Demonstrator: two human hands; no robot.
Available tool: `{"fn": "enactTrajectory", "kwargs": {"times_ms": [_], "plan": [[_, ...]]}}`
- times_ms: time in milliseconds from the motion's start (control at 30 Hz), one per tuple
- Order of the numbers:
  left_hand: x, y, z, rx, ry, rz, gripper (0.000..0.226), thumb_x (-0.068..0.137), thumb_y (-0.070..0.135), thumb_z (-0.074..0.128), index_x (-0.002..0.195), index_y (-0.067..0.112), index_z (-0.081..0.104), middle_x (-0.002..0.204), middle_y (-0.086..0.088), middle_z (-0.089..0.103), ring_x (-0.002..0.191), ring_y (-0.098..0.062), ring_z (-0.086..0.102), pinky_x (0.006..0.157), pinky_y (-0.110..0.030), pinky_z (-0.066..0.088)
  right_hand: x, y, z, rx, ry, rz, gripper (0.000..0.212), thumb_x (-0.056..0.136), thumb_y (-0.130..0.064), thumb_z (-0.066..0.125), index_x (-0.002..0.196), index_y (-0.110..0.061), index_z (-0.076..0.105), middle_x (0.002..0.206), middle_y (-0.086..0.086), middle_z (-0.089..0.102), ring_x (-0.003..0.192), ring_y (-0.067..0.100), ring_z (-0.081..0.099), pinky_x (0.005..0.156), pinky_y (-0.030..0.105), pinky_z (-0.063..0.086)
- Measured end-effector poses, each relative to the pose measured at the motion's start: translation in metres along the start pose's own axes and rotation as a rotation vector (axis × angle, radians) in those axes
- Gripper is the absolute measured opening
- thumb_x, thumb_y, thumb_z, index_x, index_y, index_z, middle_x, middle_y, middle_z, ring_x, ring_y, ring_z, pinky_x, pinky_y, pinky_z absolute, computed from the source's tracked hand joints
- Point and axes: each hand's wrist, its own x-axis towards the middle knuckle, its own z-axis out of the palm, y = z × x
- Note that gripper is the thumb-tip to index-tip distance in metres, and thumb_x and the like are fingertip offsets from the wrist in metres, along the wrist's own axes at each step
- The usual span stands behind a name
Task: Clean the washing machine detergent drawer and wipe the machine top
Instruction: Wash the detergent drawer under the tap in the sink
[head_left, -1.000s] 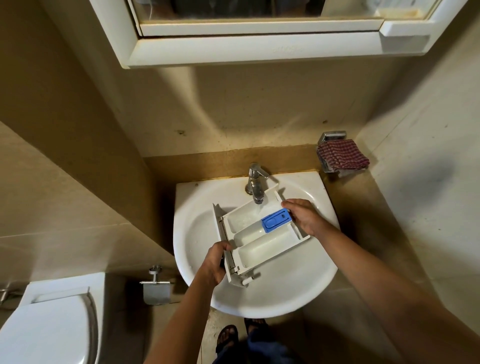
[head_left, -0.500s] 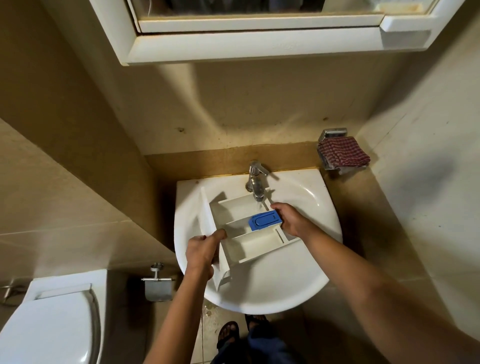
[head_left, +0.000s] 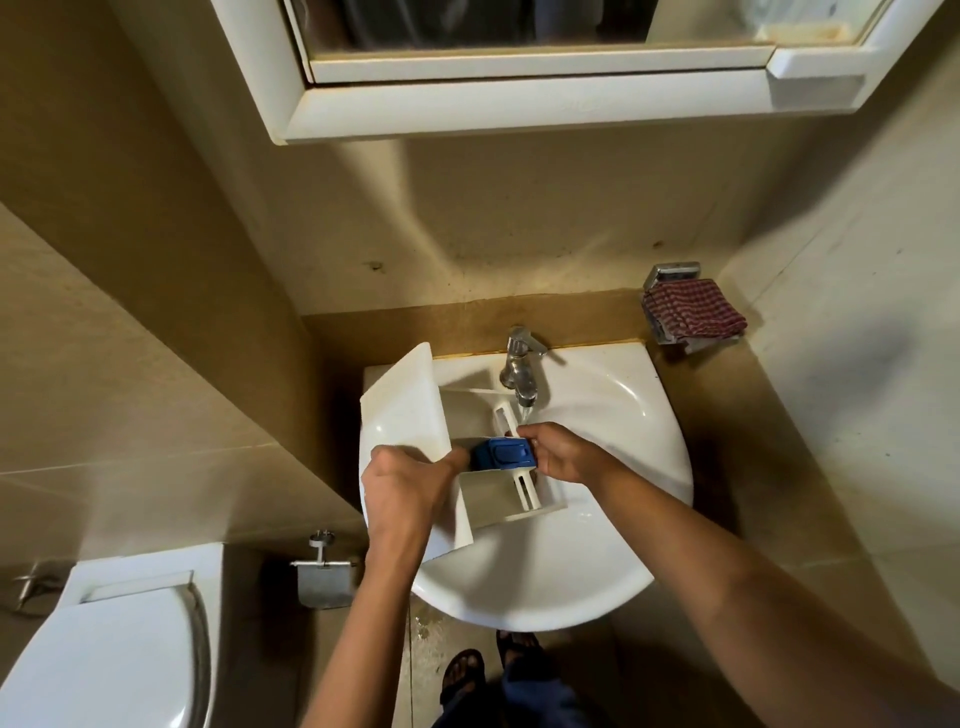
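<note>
A: Where is the detergent drawer now?
B: The detergent drawer (head_left: 415, 410) is held over the sink (head_left: 649, 467), tilted, its wide front panel pointing up and to the left. The tap (head_left: 522, 371) is just above its back part, and water (head_left: 524, 415) runs down onto it.
A: And the hands?
B: Left hand (head_left: 410, 483) grips the drawer beside the front panel, fingers curled round it. Right hand (head_left: 563, 452) pinches the opposite wall, next to the blue insert (head_left: 506, 453). The insert sits in the drawer, between both hands.
A: Other things nearby?
B: A checked cloth (head_left: 693, 312) lies on a metal holder on the wall, right of the sink, well apart from the drawer. Left & below: toilet (head_left: 104, 649) w/ lid down, and a paper holder (head_left: 324, 577). A white cabinet (head_left: 519, 104) hangs above the tap.
</note>
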Motion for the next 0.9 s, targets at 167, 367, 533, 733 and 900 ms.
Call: {"fn": "enactTrajectory", "kwargs": {"times_ms": [167,367,533,733,900], "plan": [[-0.003,-0.02,0.003,-0.098,-0.006,-0.148,0.048,0.069,0.036,0.078,0.054,0.01,0.041,0.059,-0.005,0.044,0.047,-0.015,0.037,0.043,-0.023,0.025,-0.007,-0.01,-0.008,-0.321,0.073,-0.083,0.039,0.099,-0.04,0.044,0.118,-0.01,0.06,0.107,0.01,0.065,0.096,0.021,0.062,0.074,0.026,0.047],[-0.029,-0.03,0.028,-0.306,0.047,-0.266,0.046,0.074,0.029,0.08,0.09,-0.001,0.049,0.066,0.001,0.04,0.055,-0.012,0.044,0.053,-0.024,0.037,-0.011,-0.023,-0.03,-0.523,0.148,-0.011,0.028,0.087,-0.044,0.059,0.097,-0.019,0.067,0.099,0.003,0.067,0.094,0.022,0.063,0.081,0.032,0.05],[-0.04,-0.026,0.053,-0.522,0.099,-0.38,0.059,0.069,0.025,0.082,0.097,0.003,0.034,0.076,-0.005,0.059,0.069,-0.015,0.056,0.064,-0.03,0.048,-0.009,-0.024,-0.036,-0.149,0.07,0.062,0.053,0.087,-0.055,0.058,0.114,-0.009,0.058,0.114,0.017,0.063,0.105,0.035,0.063,0.085,0.046,0.054],[-0.038,-0.038,0.089,-0.729,0.083,-0.433,0.057,0.056,0.03,0.081,0.097,-0.002,0.058,0.083,-0.011,0.071,0.072,-0.024,0.069,0.068,-0.034,0.057,-0.007,-0.026,-0.025,0.028,0.111,-0.13,0.026,0.094,-0.03,0.055,0.112,-0.011,0.06,0.096,0.008,0.067,0.086,0.023,0.065,0.07,0.036,0.054],[-0.032,-0.052,0.108,-0.756,0.013,-0.416,0.07,0.056,0.034,0.078,0.109,-0.002,0.049,0.093,-0.016,0.068,0.081,-0.027,0.067,0.068,-0.033,0.053,-0.006,-0.022,-0.024,0.067,0.226,-0.262,0.01,0.095,-0.013,0.052,0.095,-0.01,0.061,0.091,0.009,0.067,0.08,0.022,0.065,0.075,0.038,0.054]]}}
